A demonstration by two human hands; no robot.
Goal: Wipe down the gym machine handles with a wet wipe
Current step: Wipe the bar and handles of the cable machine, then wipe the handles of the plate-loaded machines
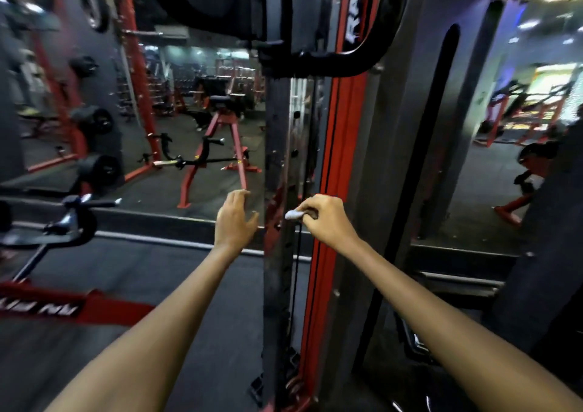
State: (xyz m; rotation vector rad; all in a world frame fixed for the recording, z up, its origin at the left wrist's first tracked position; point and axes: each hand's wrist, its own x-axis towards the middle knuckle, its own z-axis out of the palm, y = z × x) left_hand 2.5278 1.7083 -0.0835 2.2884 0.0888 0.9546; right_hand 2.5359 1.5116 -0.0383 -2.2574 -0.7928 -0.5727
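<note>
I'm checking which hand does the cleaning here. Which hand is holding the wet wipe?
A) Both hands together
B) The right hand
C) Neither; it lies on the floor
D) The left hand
B: the right hand pinches the small white wet wipe in curled fingers against the machine's upright post, while the left hand is open with relaxed fingers beside the post, holding nothing.

Two bare hands, the left hand (235,219) and the right hand (328,219); one crumpled wet wipe (294,214); one red-and-black machine upright (334,165).
</note>
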